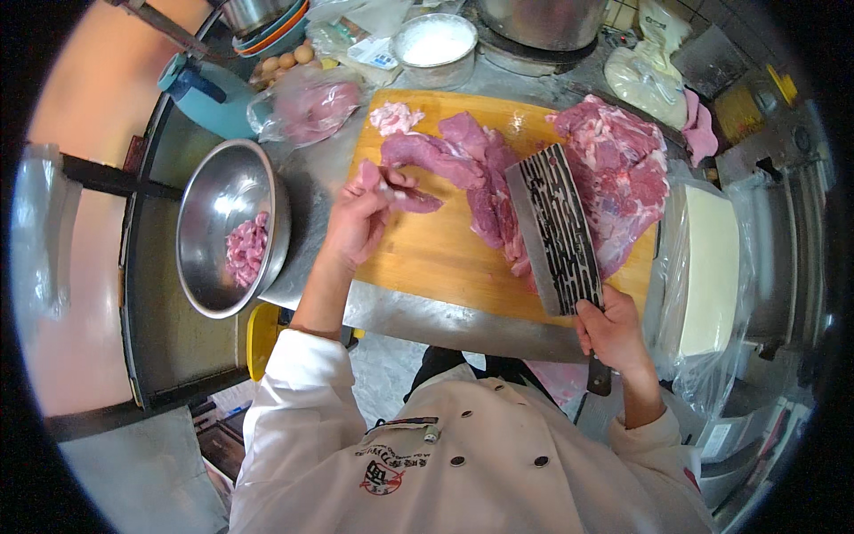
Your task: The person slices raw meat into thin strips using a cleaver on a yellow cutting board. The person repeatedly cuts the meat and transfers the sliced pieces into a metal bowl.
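Observation:
My right hand [610, 327] grips the handle of a broad cleaver [557, 233], its patterned blade lying flat-side up over the right part of a wooden cutting board [427, 260]. My left hand [360, 217] holds a small strip of raw meat [417, 201] above the board's left side. Several long pieces of raw meat [490, 173] lie in the middle, partly hidden by the blade. Right of the cleaver rests a large raw cut [620, 173] with white fat. Pale fat trimmings [395, 118] sit at the board's top left corner.
A steel bowl [193, 220] with small meat pieces stands on the left. Behind are a blue-green pitcher [213, 100], a plastic bag of meat [313, 103], eggs [287, 61], a container of white contents [435, 50] and a large pot [544, 23]. A plastic-wrapped pale block [710, 267] borders the right.

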`<move>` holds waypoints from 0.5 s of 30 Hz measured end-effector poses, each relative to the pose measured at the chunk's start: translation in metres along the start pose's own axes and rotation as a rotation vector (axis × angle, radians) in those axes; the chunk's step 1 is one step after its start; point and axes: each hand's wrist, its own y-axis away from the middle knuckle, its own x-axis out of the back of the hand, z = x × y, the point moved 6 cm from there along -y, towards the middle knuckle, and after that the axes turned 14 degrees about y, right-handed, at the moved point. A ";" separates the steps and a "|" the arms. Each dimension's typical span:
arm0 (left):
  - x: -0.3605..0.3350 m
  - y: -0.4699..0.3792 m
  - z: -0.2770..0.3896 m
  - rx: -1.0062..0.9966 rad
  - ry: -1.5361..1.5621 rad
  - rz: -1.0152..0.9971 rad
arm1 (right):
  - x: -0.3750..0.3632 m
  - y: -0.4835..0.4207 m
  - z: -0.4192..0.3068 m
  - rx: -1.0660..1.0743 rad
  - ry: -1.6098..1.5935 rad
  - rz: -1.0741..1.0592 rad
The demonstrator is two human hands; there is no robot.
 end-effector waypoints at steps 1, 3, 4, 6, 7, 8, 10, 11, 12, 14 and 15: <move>-0.003 0.006 0.000 0.014 0.092 -0.105 | -0.004 -0.003 -0.002 0.016 0.023 -0.019; 0.017 0.016 0.001 0.085 0.025 0.035 | -0.012 -0.009 -0.004 0.033 0.049 -0.057; 0.032 0.023 -0.001 0.148 0.032 0.188 | -0.016 -0.013 -0.003 0.028 0.123 -0.065; 0.053 0.034 -0.006 0.210 -0.035 0.412 | -0.024 -0.019 -0.003 0.049 0.212 -0.102; 0.056 0.033 -0.007 0.196 -0.165 0.385 | -0.027 -0.022 -0.002 0.045 0.254 -0.108; 0.058 0.032 -0.010 0.181 -0.303 0.401 | -0.031 -0.025 0.000 0.037 0.287 -0.110; 0.054 0.024 -0.011 0.080 -0.584 0.351 | -0.036 -0.029 0.001 0.083 0.370 -0.089; 0.053 0.023 -0.009 0.057 -0.677 0.383 | -0.037 -0.031 0.000 0.133 0.415 -0.063; 0.049 0.020 -0.010 0.071 -0.768 0.371 | -0.038 -0.031 0.001 0.138 0.474 -0.043; 0.032 0.018 -0.005 0.006 -0.863 0.335 | -0.040 -0.031 0.001 0.169 0.441 -0.033; 0.020 0.022 0.000 -0.071 -0.864 0.313 | -0.039 -0.031 0.005 0.114 0.447 -0.035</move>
